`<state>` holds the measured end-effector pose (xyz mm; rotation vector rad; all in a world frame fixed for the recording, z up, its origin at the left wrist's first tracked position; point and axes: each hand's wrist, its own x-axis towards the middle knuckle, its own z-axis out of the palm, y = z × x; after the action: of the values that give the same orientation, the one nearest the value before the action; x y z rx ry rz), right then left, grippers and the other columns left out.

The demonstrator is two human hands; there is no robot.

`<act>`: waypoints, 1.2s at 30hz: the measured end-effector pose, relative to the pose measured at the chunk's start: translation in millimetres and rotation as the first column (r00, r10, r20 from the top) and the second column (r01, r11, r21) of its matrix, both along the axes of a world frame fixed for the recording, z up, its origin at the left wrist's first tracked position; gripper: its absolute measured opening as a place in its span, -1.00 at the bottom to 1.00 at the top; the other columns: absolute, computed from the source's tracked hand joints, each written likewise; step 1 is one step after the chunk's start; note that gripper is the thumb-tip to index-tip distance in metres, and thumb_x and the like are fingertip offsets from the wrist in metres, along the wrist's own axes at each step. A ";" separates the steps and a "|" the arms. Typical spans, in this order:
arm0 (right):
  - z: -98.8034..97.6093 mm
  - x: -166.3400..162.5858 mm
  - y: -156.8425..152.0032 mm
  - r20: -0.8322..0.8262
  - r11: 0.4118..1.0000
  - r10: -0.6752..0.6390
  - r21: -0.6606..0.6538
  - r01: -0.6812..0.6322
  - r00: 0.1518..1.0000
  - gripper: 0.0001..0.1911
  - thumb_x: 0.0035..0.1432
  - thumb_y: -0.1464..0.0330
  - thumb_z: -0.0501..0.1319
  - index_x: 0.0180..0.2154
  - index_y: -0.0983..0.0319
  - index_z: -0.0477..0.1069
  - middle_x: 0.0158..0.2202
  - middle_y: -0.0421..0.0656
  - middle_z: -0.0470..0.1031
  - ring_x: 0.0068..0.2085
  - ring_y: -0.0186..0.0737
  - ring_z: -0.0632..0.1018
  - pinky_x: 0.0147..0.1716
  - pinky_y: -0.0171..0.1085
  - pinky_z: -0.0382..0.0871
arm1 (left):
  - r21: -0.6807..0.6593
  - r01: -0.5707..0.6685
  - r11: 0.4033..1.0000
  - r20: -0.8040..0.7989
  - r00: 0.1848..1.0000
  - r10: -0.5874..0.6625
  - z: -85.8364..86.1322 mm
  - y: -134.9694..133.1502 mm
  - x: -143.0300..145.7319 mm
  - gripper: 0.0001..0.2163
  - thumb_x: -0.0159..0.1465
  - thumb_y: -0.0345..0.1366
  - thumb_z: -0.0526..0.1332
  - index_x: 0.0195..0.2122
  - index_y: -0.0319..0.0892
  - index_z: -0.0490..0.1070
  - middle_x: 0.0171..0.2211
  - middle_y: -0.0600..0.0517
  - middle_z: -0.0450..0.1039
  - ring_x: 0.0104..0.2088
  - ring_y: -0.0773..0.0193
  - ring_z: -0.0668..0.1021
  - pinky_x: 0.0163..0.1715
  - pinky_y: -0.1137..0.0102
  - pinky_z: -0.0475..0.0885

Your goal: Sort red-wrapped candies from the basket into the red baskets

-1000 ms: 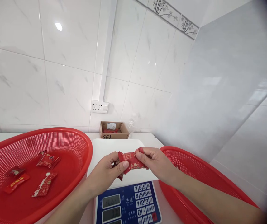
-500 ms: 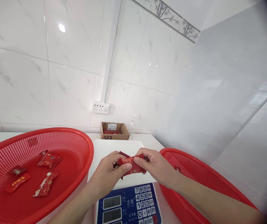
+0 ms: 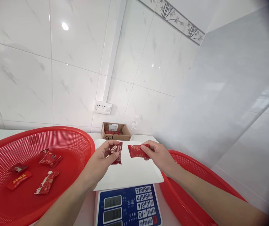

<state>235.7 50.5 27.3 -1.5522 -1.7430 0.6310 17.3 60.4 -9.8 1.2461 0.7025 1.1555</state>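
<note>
My left hand (image 3: 99, 164) pinches a dark red snack packet (image 3: 115, 152) above the white pan (image 3: 134, 175) of a digital scale. My right hand (image 3: 159, 157) pinches a second red snack packet (image 3: 137, 151) by its end, a little to the right of the first. The two packets hang apart, side by side, just above the pan. The scale's blue keypad panel (image 3: 129, 208) lies below my wrists.
A large red mesh basket (image 3: 82, 141) on the left holds several red packets (image 3: 46, 185). Another red mesh basket (image 3: 195, 175) sits on the right, under my right forearm. A small cardboard box (image 3: 115, 131) stands by the tiled wall below a socket (image 3: 103, 107).
My hands held the packets pressed together over the scale; they have now drawn apart, each holding one packet, and moved slightly farther from me.
</note>
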 end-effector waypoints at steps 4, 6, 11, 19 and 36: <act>-11.6 4.3 4.9 0.231 0.996 0.025 0.075 -0.043 0.973 -0.70 0.27 0.22 0.04 -0.23 0.19 0.50 -0.19 -0.09 0.60 -0.15 -0.07 0.56 -0.12 -0.08 0.41 | 0.007 0.017 1.000 -0.008 1.000 -0.017 -1.4 2.7 -1.9 -0.69 0.15 -0.19 0.33 -0.10 -0.14 0.42 -0.35 0.08 0.42 -0.34 0.29 0.50 -0.19 0.27 0.47; -19.6 3.8 6.4 0.357 0.993 0.049 0.080 -0.083 0.933 -0.67 0.29 0.30 0.00 -0.13 0.20 0.52 -0.05 -0.04 0.59 -0.01 -0.01 0.53 0.00 -0.01 0.36 | 0.009 0.021 1.000 -0.015 1.000 -0.021 -2.6 4.4 -3.0 -0.69 0.15 -0.19 0.34 -0.11 -0.14 0.42 -0.35 0.09 0.41 -0.35 0.30 0.49 -0.18 0.27 0.47; -34.7 0.9 5.9 0.584 0.980 0.181 -0.042 -0.193 0.791 -0.60 0.29 0.41 -0.01 0.03 0.21 0.50 0.14 -0.03 0.48 0.18 0.03 0.43 0.13 0.02 0.29 | 0.013 0.004 1.000 -0.034 0.999 -0.004 -5.9 7.5 -4.5 -0.67 0.17 -0.19 0.32 -0.07 -0.14 0.38 -0.30 0.08 0.41 -0.32 0.31 0.47 -0.17 0.28 0.46; -29.8 3.2 6.1 0.727 0.950 0.311 -0.255 -0.179 0.613 -0.20 -0.04 0.73 0.06 0.24 0.18 0.28 0.34 -0.05 0.16 0.29 0.07 0.28 0.14 -0.02 0.31 | 0.024 0.034 0.999 -0.052 0.998 -0.032 -12.0 9.4 -4.0 -0.50 0.19 -0.20 0.31 0.16 -0.05 0.27 -0.17 0.01 0.47 -0.19 0.22 0.51 -0.15 0.24 0.46; 0.3 -9.3 8.4 0.684 0.974 0.218 -0.202 -0.107 0.696 -0.30 0.04 0.61 0.16 0.21 0.07 0.32 0.22 0.01 0.38 0.06 0.17 0.52 -0.16 -0.06 0.40 | -0.008 0.119 0.993 -0.056 0.991 -0.120 -6.1 -0.9 2.5 -0.67 0.18 -0.23 0.34 -0.09 -0.14 0.28 -0.25 0.03 0.54 -0.31 0.28 0.50 -0.27 0.32 0.44</act>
<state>226.4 58.9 27.6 -1.9131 -2.4723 0.2405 19.8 59.5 -15.9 1.3030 0.6626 1.0235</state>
